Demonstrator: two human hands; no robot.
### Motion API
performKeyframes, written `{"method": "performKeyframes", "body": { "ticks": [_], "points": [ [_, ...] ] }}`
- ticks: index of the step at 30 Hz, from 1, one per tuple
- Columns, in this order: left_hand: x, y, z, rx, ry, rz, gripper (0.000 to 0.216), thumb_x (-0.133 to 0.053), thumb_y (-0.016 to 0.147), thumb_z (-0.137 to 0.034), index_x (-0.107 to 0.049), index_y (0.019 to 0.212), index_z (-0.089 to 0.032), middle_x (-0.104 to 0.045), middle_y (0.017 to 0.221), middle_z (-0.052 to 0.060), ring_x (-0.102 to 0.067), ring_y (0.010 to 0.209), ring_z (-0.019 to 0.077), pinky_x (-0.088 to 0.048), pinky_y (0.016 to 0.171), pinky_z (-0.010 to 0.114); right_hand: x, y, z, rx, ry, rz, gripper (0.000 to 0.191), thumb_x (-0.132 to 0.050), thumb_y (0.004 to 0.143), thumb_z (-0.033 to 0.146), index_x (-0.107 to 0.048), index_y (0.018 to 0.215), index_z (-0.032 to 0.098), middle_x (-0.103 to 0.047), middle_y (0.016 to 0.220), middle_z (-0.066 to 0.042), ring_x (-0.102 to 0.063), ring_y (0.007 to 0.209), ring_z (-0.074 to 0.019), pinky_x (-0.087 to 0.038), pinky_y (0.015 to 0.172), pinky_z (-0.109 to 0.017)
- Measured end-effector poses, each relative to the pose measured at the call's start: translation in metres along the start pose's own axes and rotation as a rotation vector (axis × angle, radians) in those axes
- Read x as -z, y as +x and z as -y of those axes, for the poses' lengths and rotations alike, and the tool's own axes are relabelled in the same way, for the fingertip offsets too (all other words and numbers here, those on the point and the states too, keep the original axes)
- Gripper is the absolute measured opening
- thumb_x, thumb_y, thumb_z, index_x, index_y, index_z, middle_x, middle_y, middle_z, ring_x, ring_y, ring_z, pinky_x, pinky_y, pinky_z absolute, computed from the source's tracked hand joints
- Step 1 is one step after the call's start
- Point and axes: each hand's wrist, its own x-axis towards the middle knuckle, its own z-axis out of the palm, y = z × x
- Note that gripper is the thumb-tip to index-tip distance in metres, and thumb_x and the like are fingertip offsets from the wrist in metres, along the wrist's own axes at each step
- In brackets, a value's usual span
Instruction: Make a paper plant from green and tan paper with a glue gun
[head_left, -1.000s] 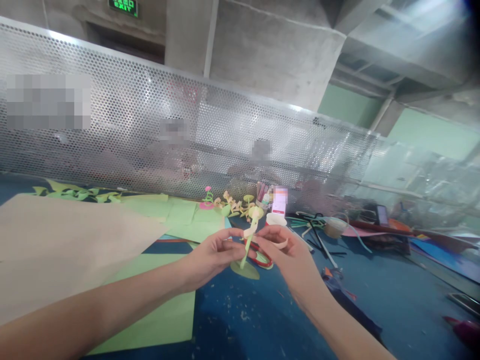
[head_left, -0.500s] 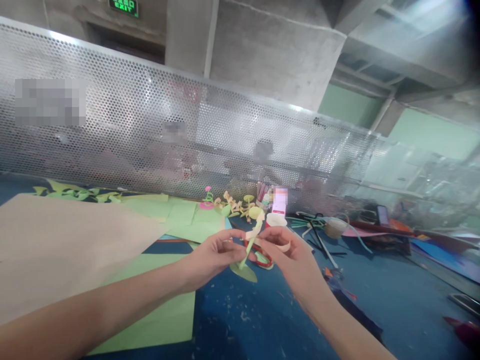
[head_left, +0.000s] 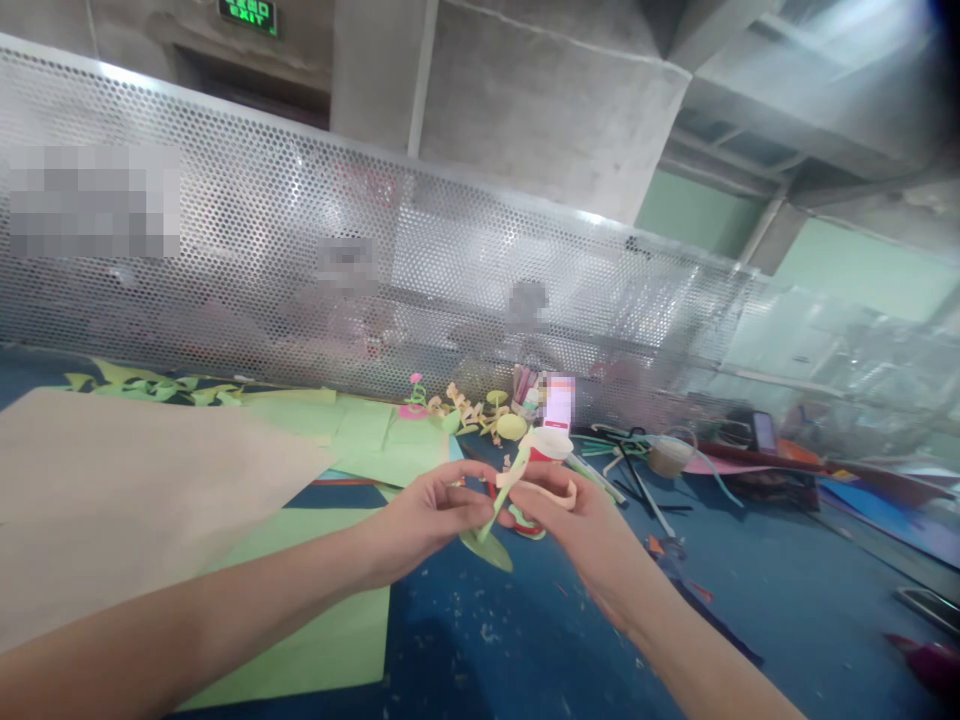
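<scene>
My left hand [head_left: 435, 515] pinches a thin green paper stem that stands tilted on a round green paper base [head_left: 489, 550]. Close beside it, the fingertips of my right hand [head_left: 574, 515] are closed on a narrow cream paper strip [head_left: 553, 493], pressing it against the stem. The strip's loose end curls out over the right hand. Fingers hide the spot where strip and stem meet. Just behind the fingers lies a red-rimmed looped thing [head_left: 529, 528], perhaps scissor handles, partly covered.
Green sheets [head_left: 360, 430] and a large cream sheet [head_left: 150, 490] cover the table's left. Small paper pieces [head_left: 465, 412], a red-and-white cup [head_left: 551, 445] and a lit phone [head_left: 559, 400] stand behind my hands. Rods and wires [head_left: 645, 480] lie right. A perforated metal screen [head_left: 450, 250] borders the back.
The cream strip beside the stem's upper part has come lower, baring more green stem. My right hand has shifted slightly, and more of the cup shows. My left hand stays nearly still.
</scene>
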Motion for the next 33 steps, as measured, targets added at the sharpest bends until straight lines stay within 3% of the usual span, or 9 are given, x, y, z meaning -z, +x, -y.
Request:
{"method": "performKeyframes", "body": {
  "ticks": [10, 21, 28, 33],
  "points": [
    [-0.002, -0.001, 0.002, 0.022, -0.023, 0.022, 0.028, -0.063, 0.076, -0.023, -0.049, 0.1, -0.018, -0.067, 0.084, 0.006, -0.056, 0.068, 0.0106, -0.038, 0.062, 0.022, 0.001, -0.001, -0.002, 0.004, -0.05, 0.0, 0.015, -0.058, 0.071, 0.029, -0.063, 0.079, 0.017, -0.061, 0.069, 0.0, -0.053, 0.067, -0.0144, -0.039, 0.063, -0.026],
    [-0.004, -0.002, 0.0, -0.026, -0.113, 0.036, 0.027, -0.061, 0.077, -0.016, -0.048, 0.101, -0.016, -0.067, 0.084, 0.006, -0.06, 0.079, 0.0119, -0.037, 0.072, 0.023, -0.002, 0.0, -0.003, 0.013, 0.045, 0.051, 0.022, -0.06, 0.074, 0.036, -0.062, 0.081, 0.016, -0.059, 0.061, 0.0, -0.052, 0.064, -0.0131, -0.039, 0.061, -0.024],
    [-0.003, 0.001, 0.0, -0.017, -0.007, -0.037, 0.025, -0.067, 0.071, -0.02, -0.055, 0.092, -0.015, -0.068, 0.08, 0.004, -0.061, 0.08, 0.0142, -0.04, 0.074, 0.025, -0.007, 0.007, -0.009, 0.013, 0.084, -0.069, 0.02, -0.067, 0.066, 0.033, -0.059, 0.071, 0.016, -0.059, 0.062, 0.002, -0.052, 0.057, -0.0111, -0.041, 0.056, -0.023],
    [-0.001, 0.002, 0.003, -0.018, 0.006, -0.058, 0.022, -0.067, 0.071, -0.022, -0.056, 0.089, -0.015, -0.068, 0.082, 0.005, -0.061, 0.081, 0.0141, -0.041, 0.075, 0.026, -0.011, 0.01, -0.01, 0.004, 0.079, -0.043, 0.022, -0.064, 0.068, 0.036, -0.058, 0.075, 0.016, -0.059, 0.058, 0.001, -0.053, 0.055, -0.0117, -0.041, 0.053, -0.023]
  ]
}}
